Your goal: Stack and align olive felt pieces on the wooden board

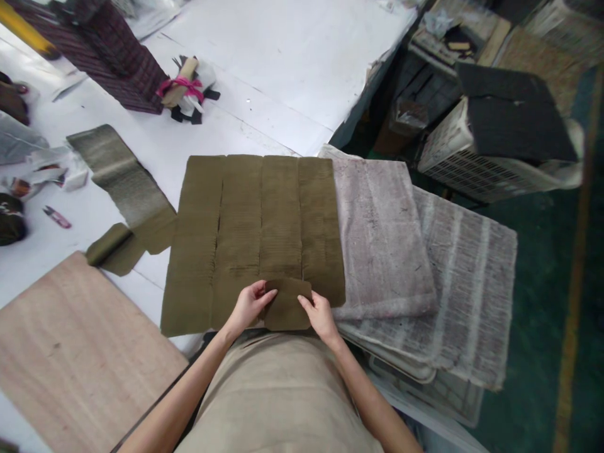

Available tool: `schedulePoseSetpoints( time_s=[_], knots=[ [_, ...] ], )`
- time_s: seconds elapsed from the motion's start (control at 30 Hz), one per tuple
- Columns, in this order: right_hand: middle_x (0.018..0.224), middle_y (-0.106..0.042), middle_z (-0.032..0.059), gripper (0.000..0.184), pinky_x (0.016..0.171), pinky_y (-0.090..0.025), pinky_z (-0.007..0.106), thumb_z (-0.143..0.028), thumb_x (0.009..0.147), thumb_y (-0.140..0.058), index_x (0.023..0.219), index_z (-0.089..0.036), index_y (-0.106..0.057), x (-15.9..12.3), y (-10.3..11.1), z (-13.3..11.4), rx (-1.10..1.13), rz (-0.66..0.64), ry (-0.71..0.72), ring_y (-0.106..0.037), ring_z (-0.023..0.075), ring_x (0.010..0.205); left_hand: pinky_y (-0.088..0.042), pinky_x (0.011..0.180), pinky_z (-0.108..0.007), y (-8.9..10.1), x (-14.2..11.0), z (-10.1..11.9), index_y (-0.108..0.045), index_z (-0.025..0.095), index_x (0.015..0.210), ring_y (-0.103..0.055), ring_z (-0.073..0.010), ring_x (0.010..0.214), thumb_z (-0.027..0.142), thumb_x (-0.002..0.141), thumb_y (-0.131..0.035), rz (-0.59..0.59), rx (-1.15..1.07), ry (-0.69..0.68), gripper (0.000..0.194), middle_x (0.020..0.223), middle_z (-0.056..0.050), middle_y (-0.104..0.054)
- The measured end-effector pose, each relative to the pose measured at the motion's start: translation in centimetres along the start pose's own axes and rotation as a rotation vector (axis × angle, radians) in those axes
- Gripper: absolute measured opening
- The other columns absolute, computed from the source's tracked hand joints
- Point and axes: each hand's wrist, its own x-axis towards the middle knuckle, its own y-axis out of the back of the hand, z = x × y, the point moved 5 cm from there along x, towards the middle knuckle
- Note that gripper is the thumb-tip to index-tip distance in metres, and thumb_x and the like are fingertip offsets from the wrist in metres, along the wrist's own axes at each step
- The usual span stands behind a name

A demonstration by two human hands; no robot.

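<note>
Both of my hands pinch a small olive-brown fabric piece [289, 306] at its upper corners, close in front of my body. My left hand [250, 307] grips its left side between thumb and fingers. On the right side, my right hand [321, 316] does the same with the thumb on top. Beneath the piece lie rows of overlapping olive fabric pieces [240, 214], set side by side in several columns. They partly cover a greyish cloth-covered board [382, 239] to the right.
Left of the rows lie loose olive fabric strips [136, 195], pink thread snips [57, 217] and a wooden board [85, 352]. Farther back stand a stack of maroon fabric [108, 56] and a pink-tied scrap bundle [186, 91]. A white plastic crate [453, 151] stands at the right.
</note>
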Motion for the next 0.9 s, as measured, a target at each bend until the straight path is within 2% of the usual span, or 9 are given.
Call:
schedulePoseSetpoints(
  time_s=[0.1, 0.17, 0.27, 0.33, 0.4, 0.53, 0.63, 0.9],
  knots=[
    [0.095, -0.071, 0.0057, 0.034, 0.076, -0.052, 0.029, -0.046, 0.084, -0.055, 0.099, -0.017, -0.064, -0.3, 2.4, 0.9, -0.005, 0.091, -0.032, -0.066, 0.0207, 0.086, -0.033, 0.04, -0.019, -1.8, 1.1, 0.2, -0.045, 0.019, 0.065, -0.045, -0.0084, 0.041, 0.051, 0.075, -0.061, 0.004, 0.1, 0.022, 0.038, 0.048, 0.007, -0.049],
    [0.084, -0.07, 0.0041, 0.033, 0.066, -0.05, 0.026, -0.049, 0.083, -0.056, 0.091, -0.017, -0.061, -0.3, 4.0, 1.5, -0.021, 0.143, -0.053, -0.064, 0.0181, 0.076, -0.029, 0.037, -0.018, -2.9, 1.9, 0.4, -0.042, 0.02, 0.063, -0.041, -0.0079, 0.037, 0.052, 0.075, -0.06, 0.004, 0.179, 0.018, 0.039, 0.043, 0.008, -0.045],
    [0.062, -0.058, -0.0025, 0.037, 0.052, -0.039, 0.02, -0.054, 0.083, -0.051, 0.072, -0.019, -0.051, -0.2, 6.1, 2.1, -0.137, 0.225, -0.05, -0.051, 0.0115, 0.057, -0.028, 0.039, -0.019, -4.2, 2.9, 0.7, -0.045, 0.02, 0.063, -0.042, -0.0081, 0.036, 0.052, 0.074, -0.06, 0.027, 0.291, -0.012, 0.038, 0.042, 0.008, -0.046],
    [0.053, -0.048, -0.0053, 0.043, 0.05, -0.031, 0.02, -0.057, 0.086, -0.045, 0.064, -0.02, -0.045, 0.0, 7.3, 2.1, -0.271, 0.283, -0.031, -0.04, 0.0092, 0.051, -0.03, 0.041, -0.02, -4.9, 3.4, 1.0, -0.045, 0.02, 0.062, -0.043, -0.0081, 0.036, 0.053, 0.074, -0.059, 0.046, 0.354, -0.027, 0.038, 0.043, 0.008, -0.046],
    [0.052, -0.045, -0.0052, 0.046, 0.051, -0.028, 0.021, -0.058, 0.088, -0.039, 0.062, -0.02, -0.045, 0.0, 8.2, 1.9, -0.405, 0.328, -0.019, -0.036, 0.0092, 0.05, -0.031, 0.041, -0.02, -5.6, 3.7, 1.4, -0.046, 0.02, 0.062, -0.044, -0.0086, 0.035, 0.052, 0.076, -0.056, 0.034, 0.39, -0.029, 0.037, 0.046, 0.006, -0.051],
    [0.058, -0.056, -0.0002, 0.047, 0.053, -0.027, 0.023, -0.056, 0.091, -0.035, 0.069, -0.02, -0.055, 0.1, 9.3, 1.2, -0.617, 0.378, -0.051, -0.044, 0.012, 0.053, -0.033, 0.041, -0.021, -6.5, 3.8, 2.1, -0.049, 0.02, 0.063, -0.047, -0.0094, 0.036, 0.05, 0.081, -0.05, -0.008, 0.429, -0.03, 0.036, 0.052, 0.004, -0.058],
    [0.065, -0.064, 0.0026, 0.041, 0.054, -0.026, 0.023, -0.051, 0.093, -0.037, 0.077, -0.021, -0.06, 0.2, 9.7, 0.7, -0.721, 0.398, -0.094, -0.053, 0.0141, 0.058, -0.034, 0.042, -0.021, -6.8, 3.9, 2.3, -0.051, 0.02, 0.064, -0.049, -0.0098, 0.036, 0.049, 0.082, -0.049, 0.012, 0.482, -0.049, 0.035, 0.052, 0.003, -0.058],
    [0.071, -0.068, 0.0028, 0.031, 0.053, -0.022, 0.025, -0.041, 0.096, -0.042, 0.083, -0.022, -0.063, 0.6, 9.8, -0.1, -0.886, 0.379, -0.172, -0.058, 0.0137, 0.059, -0.032, 0.041, -0.022, -7.0, 4.5, 2.4, -0.054, 0.02, 0.068, -0.049, -0.0099, 0.036, 0.048, 0.082, -0.05, 0.097, 0.59, -0.035, 0.031, 0.052, 0.005, -0.058]
  ],
)
